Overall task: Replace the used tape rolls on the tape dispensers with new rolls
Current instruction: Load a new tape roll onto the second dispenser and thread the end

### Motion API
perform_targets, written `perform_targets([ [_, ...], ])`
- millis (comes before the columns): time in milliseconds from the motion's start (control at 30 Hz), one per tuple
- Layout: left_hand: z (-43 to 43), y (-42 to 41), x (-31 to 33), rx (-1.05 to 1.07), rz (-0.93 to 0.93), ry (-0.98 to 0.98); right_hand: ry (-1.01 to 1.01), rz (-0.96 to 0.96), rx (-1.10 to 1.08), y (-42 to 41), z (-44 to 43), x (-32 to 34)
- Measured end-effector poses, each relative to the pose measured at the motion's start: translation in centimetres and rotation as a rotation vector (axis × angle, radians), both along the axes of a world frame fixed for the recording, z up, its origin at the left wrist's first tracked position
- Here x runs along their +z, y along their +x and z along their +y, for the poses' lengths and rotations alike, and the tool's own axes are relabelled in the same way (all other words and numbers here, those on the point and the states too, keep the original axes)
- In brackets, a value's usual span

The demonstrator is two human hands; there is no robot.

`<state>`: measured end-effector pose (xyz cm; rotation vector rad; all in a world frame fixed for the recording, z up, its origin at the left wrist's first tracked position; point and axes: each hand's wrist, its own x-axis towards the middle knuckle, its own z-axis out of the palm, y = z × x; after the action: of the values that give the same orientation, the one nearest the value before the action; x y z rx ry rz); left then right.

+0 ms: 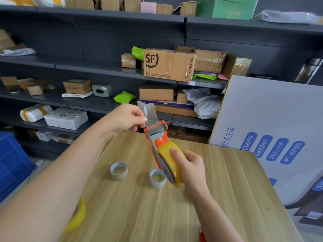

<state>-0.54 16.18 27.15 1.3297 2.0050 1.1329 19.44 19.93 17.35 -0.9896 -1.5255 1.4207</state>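
Observation:
An orange and grey tape dispenser (156,137) is held above the wooden table (218,198), loaded with a full yellowish tape roll (172,163). My right hand (189,169) grips that roll from the right side. My left hand (127,118) pinches the clear free end of the tape (148,111), pulled up past the dispenser's head. Two used cardboard cores stand on the table: one (119,171) to the left, one (157,178) just beside the dispenser's roll. Another yellow tape roll (76,215) lies at the table's near left, partly hidden by my left forearm.
Dark shelves (97,67) behind the table hold cardboard boxes, including an SF Express box (168,64), and parcel bags. A large printed white box (272,137) leans at the right. A blue crate (12,161) sits at the left. A red object (202,236) peeks out at the near edge.

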Motion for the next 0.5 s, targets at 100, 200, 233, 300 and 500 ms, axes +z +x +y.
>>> perform_targets([
  [100, -0.1, -1.4, -0.1, -0.058, -0.379, -0.021, 0.001, -0.010, 0.011, -0.2, -0.3, 0.1],
  [200, -0.1, -2.6, -1.1, -0.157, -0.717, -0.025, 0.008, -0.012, 0.024, -0.3, -0.4, 0.6],
  [233, -0.1, -2.8, -1.5, -0.178, -0.802, -0.015, 0.010, -0.013, 0.029, -0.4, -0.4, 0.8],
  [300, 0.0, -3.0, -2.0, -0.205, -0.939, 0.011, 0.019, -0.012, 0.033, -0.5, -0.5, 1.2],
  [500, 0.2, -3.0, -3.3, -0.192, -1.119, 0.090, 0.022, 0.000, 0.047, -0.8, -0.6, 1.7],
])
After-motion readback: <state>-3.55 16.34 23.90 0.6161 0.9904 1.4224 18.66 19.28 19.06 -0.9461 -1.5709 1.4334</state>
